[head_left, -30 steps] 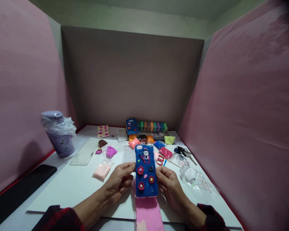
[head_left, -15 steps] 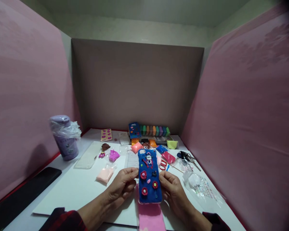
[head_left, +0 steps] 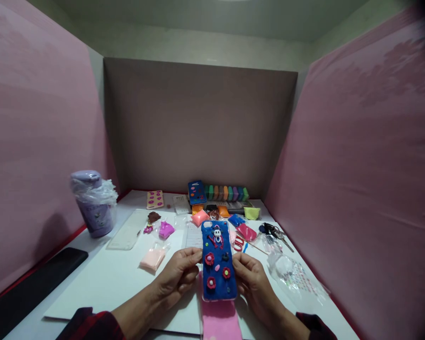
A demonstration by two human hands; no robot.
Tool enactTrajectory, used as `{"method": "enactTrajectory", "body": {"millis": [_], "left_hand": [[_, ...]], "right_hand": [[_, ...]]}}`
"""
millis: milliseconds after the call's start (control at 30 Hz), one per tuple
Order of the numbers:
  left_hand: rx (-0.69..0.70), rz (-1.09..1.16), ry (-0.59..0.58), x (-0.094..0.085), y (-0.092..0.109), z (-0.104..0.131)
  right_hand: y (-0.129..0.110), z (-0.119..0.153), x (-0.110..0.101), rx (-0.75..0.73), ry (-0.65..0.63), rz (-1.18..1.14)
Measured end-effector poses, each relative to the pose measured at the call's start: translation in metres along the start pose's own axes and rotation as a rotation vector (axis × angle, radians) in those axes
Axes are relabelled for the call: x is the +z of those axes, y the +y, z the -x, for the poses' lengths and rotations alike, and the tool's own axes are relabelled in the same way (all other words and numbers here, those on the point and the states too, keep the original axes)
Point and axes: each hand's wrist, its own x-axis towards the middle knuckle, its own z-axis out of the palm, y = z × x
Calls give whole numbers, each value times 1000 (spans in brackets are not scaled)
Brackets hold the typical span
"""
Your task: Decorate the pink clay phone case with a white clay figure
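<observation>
A blue phone case stands tilted up toward me, decorated with red clay flowers, a small white-headed figure and a few little pieces. My left hand pinches its left edge between thumb and fingers. On the opposite edge, my right hand grips the case the same way. Beneath it, a pink strip lies on the white board and runs to the bottom of the view. Left of my left hand is a packet of peach clay. Red-handled scissors lie just behind the case.
A purple bottle wrapped in plastic stands left, behind a black phone-like slab. Clay blocks line the back beside another blue case. Keys and a clear bag of beads lie right. Pink walls flank both sides.
The whole view has shifted very slightly. Both hands keep the same hold on the case, which stays in nearly the same position.
</observation>
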Motion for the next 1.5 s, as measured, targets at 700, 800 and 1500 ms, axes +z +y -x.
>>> {"method": "enactTrajectory", "body": {"millis": [700, 800, 1500], "left_hand": [[24, -31, 45, 4, 0, 1], [19, -45, 37, 4, 0, 2], [49, -43, 22, 5, -4, 2]], "right_hand": [[4, -2, -5, -28, -6, 12], [4, -2, -5, -32, 2, 13], [1, 1, -1, 8, 63, 34]]}}
